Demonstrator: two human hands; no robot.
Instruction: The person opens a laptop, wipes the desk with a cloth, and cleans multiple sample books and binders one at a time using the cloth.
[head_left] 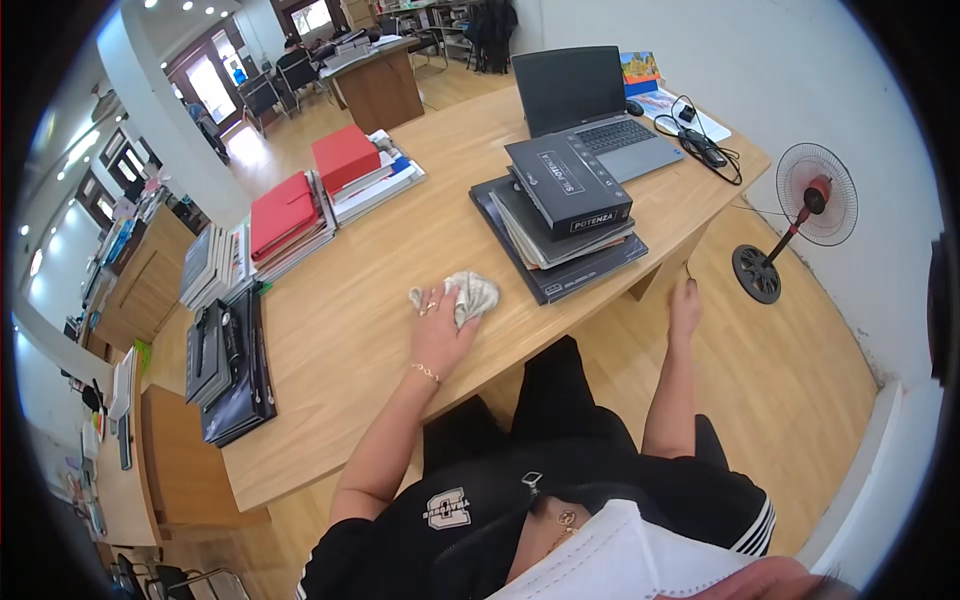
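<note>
My left hand presses a crumpled whitish cloth flat against the wooden desktop. Its fingers lie over the cloth's left part, and a ring and a bracelet show on this hand and wrist. Off the desk's front edge, my right hand hangs low with its fingers curled. A thin dark bit shows at its fingertips, too small to name. To the right of the cloth, a black Potenza box tops a stack of books and folders.
An open laptop stands behind the stack, with a cable and adapter beside it. Red binders, a red box and dark folders line the desk's far left side. A fan stands on the floor at right.
</note>
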